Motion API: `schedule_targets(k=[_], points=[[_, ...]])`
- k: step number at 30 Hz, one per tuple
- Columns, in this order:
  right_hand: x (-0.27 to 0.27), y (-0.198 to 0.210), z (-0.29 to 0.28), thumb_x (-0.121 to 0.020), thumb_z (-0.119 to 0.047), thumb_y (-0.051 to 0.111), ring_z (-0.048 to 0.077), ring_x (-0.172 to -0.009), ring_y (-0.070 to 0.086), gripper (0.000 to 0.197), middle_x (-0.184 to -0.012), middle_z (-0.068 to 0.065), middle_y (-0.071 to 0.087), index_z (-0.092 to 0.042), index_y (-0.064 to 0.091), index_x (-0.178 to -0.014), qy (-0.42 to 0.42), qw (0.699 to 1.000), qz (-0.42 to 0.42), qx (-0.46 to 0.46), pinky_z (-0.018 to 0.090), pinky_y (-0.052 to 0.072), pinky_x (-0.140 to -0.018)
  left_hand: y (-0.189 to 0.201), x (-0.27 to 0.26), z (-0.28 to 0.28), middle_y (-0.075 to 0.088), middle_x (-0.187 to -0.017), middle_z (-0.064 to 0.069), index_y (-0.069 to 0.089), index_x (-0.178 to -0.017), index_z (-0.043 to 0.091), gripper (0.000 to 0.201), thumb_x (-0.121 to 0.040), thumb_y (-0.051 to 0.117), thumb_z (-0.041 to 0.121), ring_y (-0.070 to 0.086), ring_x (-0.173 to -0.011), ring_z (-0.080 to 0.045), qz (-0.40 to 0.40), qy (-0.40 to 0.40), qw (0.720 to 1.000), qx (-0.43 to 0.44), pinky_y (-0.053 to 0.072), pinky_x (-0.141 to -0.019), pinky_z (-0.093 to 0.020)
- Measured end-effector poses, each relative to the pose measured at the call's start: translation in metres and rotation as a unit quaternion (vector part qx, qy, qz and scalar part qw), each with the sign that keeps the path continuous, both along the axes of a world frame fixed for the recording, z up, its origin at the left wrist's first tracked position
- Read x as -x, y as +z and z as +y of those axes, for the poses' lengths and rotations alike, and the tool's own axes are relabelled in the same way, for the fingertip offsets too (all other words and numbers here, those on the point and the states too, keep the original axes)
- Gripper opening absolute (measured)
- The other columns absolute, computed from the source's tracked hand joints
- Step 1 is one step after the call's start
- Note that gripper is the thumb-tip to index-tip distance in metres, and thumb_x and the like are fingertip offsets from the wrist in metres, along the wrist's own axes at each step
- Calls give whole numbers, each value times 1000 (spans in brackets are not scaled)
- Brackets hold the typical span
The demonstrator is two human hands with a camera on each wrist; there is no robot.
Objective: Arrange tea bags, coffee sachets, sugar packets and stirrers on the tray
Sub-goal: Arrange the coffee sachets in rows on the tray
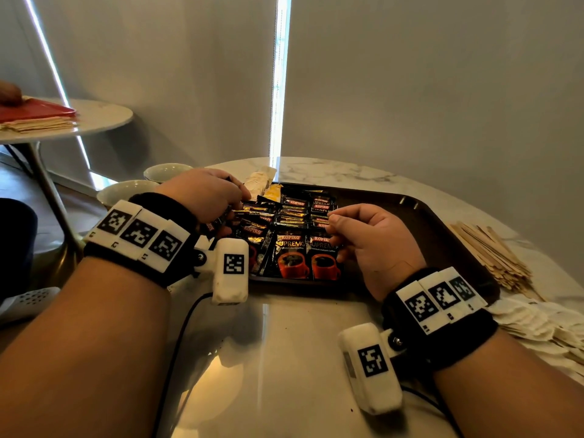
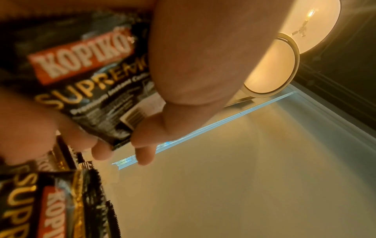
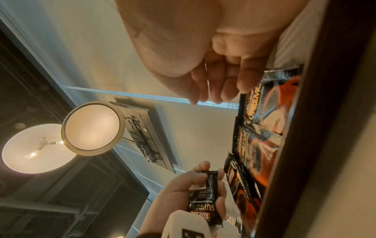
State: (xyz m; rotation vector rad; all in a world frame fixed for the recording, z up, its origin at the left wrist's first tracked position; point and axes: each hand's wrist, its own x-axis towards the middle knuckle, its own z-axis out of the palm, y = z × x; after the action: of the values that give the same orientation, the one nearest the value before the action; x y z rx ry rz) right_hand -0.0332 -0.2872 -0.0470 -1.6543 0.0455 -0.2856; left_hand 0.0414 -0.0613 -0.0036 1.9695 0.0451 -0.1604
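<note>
A dark brown tray [image 1: 398, 216] lies on the marble table. Black Kopiko coffee sachets [image 1: 292, 245] lie in overlapping rows on its left part. My left hand [image 1: 235, 207] is over the tray's left edge and grips one coffee sachet [image 2: 91, 83] between thumb and fingers; the same sachet [image 3: 205, 198] shows in the right wrist view. My right hand [image 1: 331, 222] hovers over the rows' right side with fingers [image 3: 215, 90] loosely curled and nothing in them. A stack of pale sugar packets [image 1: 260, 181] leans at the tray's far left corner. Wooden stirrers [image 1: 493, 257] lie right of the tray.
Pale tea bags [image 1: 537, 327] are heaped on the table at the near right. Two pale bowls [image 1: 166, 172] stand left of the tray. A side table at far left bears a red tray [image 1: 34, 110]. The tray's right half is bare.
</note>
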Motion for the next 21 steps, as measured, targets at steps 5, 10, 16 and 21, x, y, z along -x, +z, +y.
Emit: schedule_targets(k=[5,10,16,21], points=[[3,2,4,-89,-15,69,17,-78,64,6,-92,5,72,-17,72,-94,27,999,15,30,32,53,-63,6,-3,14,65,-105,-12,65,-97,13,24,-92,42,6,63,-82,-21,-12,8,944,331,58,-68,-36],[15,26,24,-89,-24,70,0,-69,65,13,-95,-2,70,-25,68,-102,113,979,35,166,17,52,-60,2,-13,28,69,-99,-15,70,-92,9,33,-72,44,11,65,-74,-24,21,-49,781,622,56,-64,-32],[1,48,67,-88,-41,70,11,-109,57,37,-124,-6,56,-33,62,-123,159,842,39,515,29,52,-91,-8,-17,23,68,-94,-16,70,-95,5,34,-74,44,11,65,-72,-26,15,-19,758,652,57,-60,-32],[-17,37,93,-88,-50,66,26,-129,41,60,-135,2,47,-34,46,-141,164,716,14,679,48,40,-107,-13,-18,19,68,-93,-15,70,-96,7,34,-74,45,14,65,-74,-25,3,-18,761,648,57,-64,-32]])
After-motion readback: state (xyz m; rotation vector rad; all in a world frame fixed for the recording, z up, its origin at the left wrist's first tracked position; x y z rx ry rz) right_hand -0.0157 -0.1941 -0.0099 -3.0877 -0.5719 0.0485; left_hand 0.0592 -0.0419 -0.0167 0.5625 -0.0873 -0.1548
